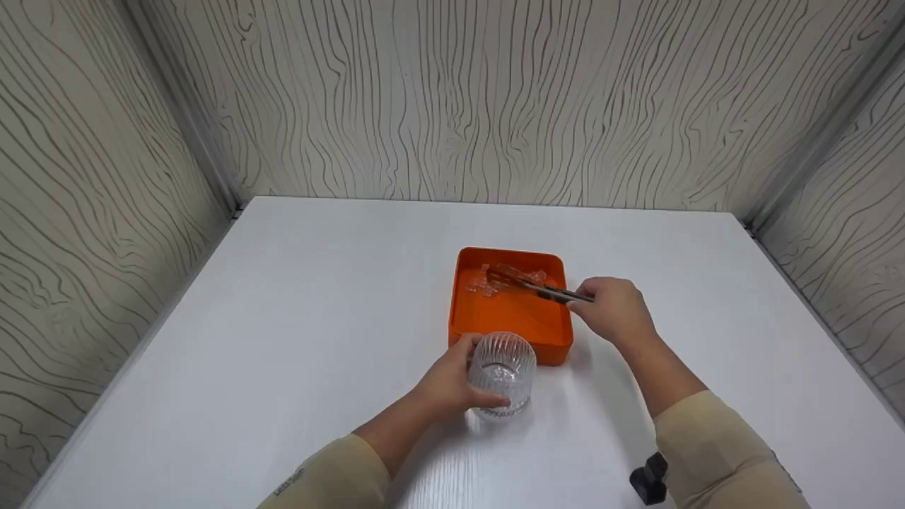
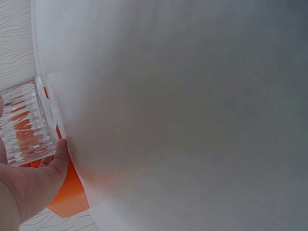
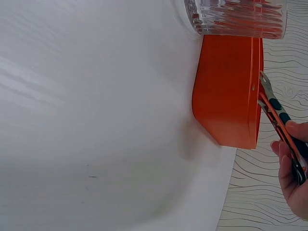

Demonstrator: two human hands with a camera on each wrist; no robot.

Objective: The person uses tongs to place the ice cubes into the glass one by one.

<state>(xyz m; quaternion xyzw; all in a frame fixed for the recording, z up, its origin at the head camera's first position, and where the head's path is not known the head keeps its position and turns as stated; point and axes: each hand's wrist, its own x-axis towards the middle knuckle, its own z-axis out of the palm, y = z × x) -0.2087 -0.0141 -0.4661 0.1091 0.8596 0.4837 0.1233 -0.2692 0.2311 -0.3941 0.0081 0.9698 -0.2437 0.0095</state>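
My left hand (image 1: 450, 382) holds a ribbed clear glass (image 1: 503, 375) around its side, just in front of an orange tray (image 1: 509, 314). The glass stands upright on the table, and in the left wrist view my fingers wrap its side. My right hand (image 1: 614, 307) grips a pair of metal tongs (image 1: 555, 292) with dark grips. The tips of the tongs reach into the tray among clear ice-like pieces (image 1: 488, 284) near its back. Whether the tips hold a piece cannot be made out. In the right wrist view the tongs (image 3: 276, 113) lean over the tray's rim.
A white table (image 1: 318, 297) carries the tray and glass. Panels with a wood-line pattern (image 1: 452, 106) enclose it at the back and both sides. A small black clip-like object (image 1: 648, 479) sits beside the right sleeve.
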